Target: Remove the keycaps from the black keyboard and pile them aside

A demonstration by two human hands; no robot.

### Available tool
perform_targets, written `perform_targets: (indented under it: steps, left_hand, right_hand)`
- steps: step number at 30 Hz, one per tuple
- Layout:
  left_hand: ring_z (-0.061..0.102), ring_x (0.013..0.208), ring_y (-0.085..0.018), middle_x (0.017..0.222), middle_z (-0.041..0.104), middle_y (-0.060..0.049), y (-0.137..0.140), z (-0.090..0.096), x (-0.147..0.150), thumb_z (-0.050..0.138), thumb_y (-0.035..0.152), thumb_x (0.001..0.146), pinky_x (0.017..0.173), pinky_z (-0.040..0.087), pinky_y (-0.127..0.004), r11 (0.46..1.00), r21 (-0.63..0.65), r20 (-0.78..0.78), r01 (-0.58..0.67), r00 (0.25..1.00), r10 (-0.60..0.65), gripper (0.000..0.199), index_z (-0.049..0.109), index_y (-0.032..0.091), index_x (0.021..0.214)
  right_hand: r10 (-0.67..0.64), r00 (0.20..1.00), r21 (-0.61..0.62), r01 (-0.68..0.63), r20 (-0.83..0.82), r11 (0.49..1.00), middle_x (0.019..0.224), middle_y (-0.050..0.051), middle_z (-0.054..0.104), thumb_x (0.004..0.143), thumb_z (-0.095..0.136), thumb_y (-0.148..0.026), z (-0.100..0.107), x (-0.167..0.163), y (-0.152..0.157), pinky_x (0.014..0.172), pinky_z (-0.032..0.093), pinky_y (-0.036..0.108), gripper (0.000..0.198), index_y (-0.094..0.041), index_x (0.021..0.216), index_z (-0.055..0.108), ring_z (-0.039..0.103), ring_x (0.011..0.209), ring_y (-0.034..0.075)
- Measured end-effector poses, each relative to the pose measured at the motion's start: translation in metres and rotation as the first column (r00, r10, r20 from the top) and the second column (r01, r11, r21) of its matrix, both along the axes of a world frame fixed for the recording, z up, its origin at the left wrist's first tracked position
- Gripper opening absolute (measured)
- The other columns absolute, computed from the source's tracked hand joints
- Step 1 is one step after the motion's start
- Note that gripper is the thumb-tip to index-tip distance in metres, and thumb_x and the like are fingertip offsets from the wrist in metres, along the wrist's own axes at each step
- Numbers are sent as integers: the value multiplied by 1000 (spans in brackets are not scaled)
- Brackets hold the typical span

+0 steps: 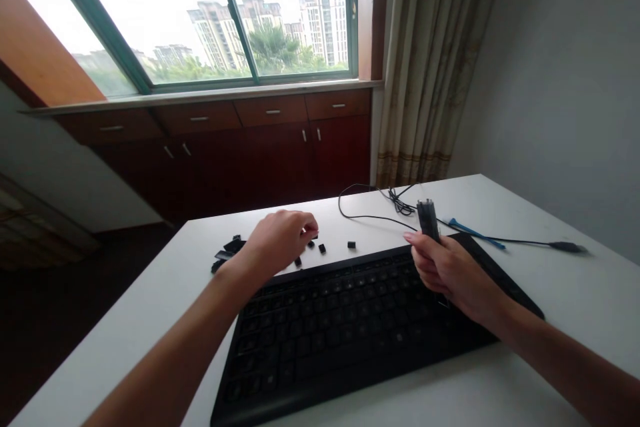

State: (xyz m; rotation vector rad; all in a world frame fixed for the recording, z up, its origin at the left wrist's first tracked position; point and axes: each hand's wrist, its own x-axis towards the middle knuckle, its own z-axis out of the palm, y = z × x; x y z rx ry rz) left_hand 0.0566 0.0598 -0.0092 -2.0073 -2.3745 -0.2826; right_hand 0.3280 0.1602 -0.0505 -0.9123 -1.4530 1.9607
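Observation:
A black keyboard (345,320) lies at a slant across the white table. My left hand (283,237) is beyond its far left edge, fingers pinched, with a small dark keycap (315,237) showing at the fingertips, mostly covered. Loose black keycaps (323,249) lie around that hand, and another keycap (352,245) sits farther right. Over the keyboard's right part, my right hand (445,267) is wrapped round a dark keycap puller (427,217). It is held upright, pronged end up; a thin wire end shows below the fist.
A pile of black pieces (230,250) lies left of my left forearm. Behind the right hand are a coiled black cable (400,200), a thin blue tool (480,235) and a cable plug (565,247). The table's far edge faces dark red cabinets (255,160) under a window.

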Motion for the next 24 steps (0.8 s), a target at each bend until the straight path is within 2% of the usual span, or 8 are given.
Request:
perform_targets:
  steps: [3,7,11,13,16,19,21,24]
  left_hand:
    - [69,78,-21,85,78,-4,-4,-2,-15,59,20,93,70,43,-27,1000,-1,8,-26,1000,26,19,77,19,94]
    - [69,79,-20,85,78,-3,-7,-8,-22,59,22,93,70,43,-26,1000,-5,19,-26,999,26,18,77,18,94]
    - [69,77,-21,84,78,-4,-7,-7,-24,60,24,93,69,43,-27,999,0,19,-35,999,35,18,77,19,91]
    - [69,75,-22,83,78,-4,-7,-3,-20,59,27,95,68,43,-29,999,15,11,-43,999,43,20,78,20,94]
    - [70,77,-23,86,78,-3,-8,6,0,56,33,98,69,44,-31,999,41,9,-19,1000,19,23,77,23,96]
    - [70,80,-21,89,77,0,-12,10,39,56,35,99,74,48,-31,989,88,111,121,985,-130,22,75,26,94]
    - [71,87,-20,96,77,0,-17,4,70,54,32,101,79,51,-31,959,138,206,249,940,-273,21,74,25,99]
    - [70,99,-22,109,76,-4,-23,-17,111,59,28,99,90,53,-33,902,181,294,392,854,-430,20,70,22,115]
  right_hand:
    - [-26,1000,18,26,15,999,53,-9,26,88,70,-45,-1,0,-3,39,14,23,51,-22,56,36,18,43,5]
    - [-33,996,11,34,-78,999,50,-10,25,85,72,-42,-4,1,-3,39,11,23,51,-23,56,35,16,42,5]
    - [133,979,-31,-139,-153,990,48,-10,28,83,74,-41,-6,4,-1,37,9,23,47,-23,59,38,17,39,5]
    - [172,967,-40,-183,-187,982,46,-10,29,81,74,-40,-7,4,2,37,9,22,46,-23,59,38,17,38,5]
    - [48,978,-41,-58,-205,998,46,-10,27,82,73,-37,-8,2,4,36,9,23,48,-24,56,35,17,38,5]
    - [-87,986,-54,80,-143,995,48,-10,24,86,71,-38,-9,-2,3,36,11,23,53,-24,54,30,17,38,5]
    - [-129,986,-25,127,-106,992,49,-10,24,87,70,-41,-9,-3,1,36,13,22,53,-23,56,31,18,39,5]
    - [-193,976,41,198,-105,979,50,-8,28,89,70,-44,-11,2,-5,36,20,22,52,-23,57,35,25,39,6]
